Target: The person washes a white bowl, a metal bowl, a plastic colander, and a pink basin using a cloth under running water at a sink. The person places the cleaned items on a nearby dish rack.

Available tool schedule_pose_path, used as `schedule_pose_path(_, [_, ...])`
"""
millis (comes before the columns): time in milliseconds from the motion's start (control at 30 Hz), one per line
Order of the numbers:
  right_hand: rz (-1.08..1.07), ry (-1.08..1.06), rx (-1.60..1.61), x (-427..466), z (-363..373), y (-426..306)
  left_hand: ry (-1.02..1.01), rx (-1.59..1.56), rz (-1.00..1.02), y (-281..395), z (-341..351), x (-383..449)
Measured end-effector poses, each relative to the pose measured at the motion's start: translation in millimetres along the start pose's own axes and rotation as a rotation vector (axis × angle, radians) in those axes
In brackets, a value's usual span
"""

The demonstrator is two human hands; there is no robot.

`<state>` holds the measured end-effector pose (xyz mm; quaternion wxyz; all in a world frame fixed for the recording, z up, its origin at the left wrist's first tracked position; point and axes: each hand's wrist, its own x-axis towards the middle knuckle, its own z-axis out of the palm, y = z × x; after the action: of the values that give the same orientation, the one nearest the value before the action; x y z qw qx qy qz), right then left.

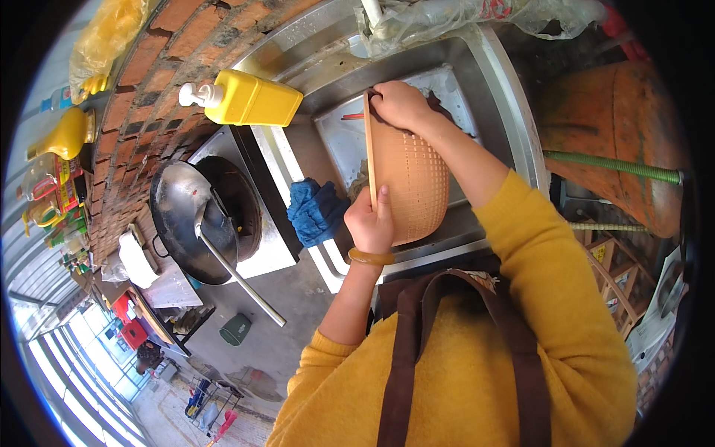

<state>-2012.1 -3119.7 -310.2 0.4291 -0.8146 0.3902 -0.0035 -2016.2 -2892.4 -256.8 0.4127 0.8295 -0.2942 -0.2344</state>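
Observation:
An orange-brown plastic colander basket is tilted on its side over the stainless steel sink. My left hand grips the near part of its rim, thumb on the outer wall; a bangle circles that wrist. At the far part of the rim, my right hand holds a dark cloth against the basket, its fingers partly hidden over the edge. The inside of the basket faces away from view. Beside my left hand, a blue cloth hangs over the sink's edge. Red sticks show past the rim.
A yellow pump bottle lies across the sink's left corner as seen here. Further left, a wok with a long-handled ladle rests by the stove. A large orange container and a green hose are at the right.

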Motion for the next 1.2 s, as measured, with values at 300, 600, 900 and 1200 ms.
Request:
schedule_pose_path(300, [-0.512, 0.454, -0.057, -103.3, 16.0, -34.9, 0.014, -0.133, -0.065, -25.3, -24.6, -0.8])
schedule_pose_path(600, [0.581, -0.468, 0.911, 15.9, 59.3, 71.4, 0.207, -0.211, -0.333, -61.8, -68.2, -16.1])
schedule_pose_path(900, [-0.175, -0.116, 1.138, -85.4, 95.7, -14.0, 0.56, -0.397, -0.638, -49.2, -68.2, 13.7])
schedule_pose_path(1200, [0.193, 0.326, 0.471, -55.8, 143.7, 67.0, 0.549, -0.279, -0.643, -68.8, -75.7, 12.0])
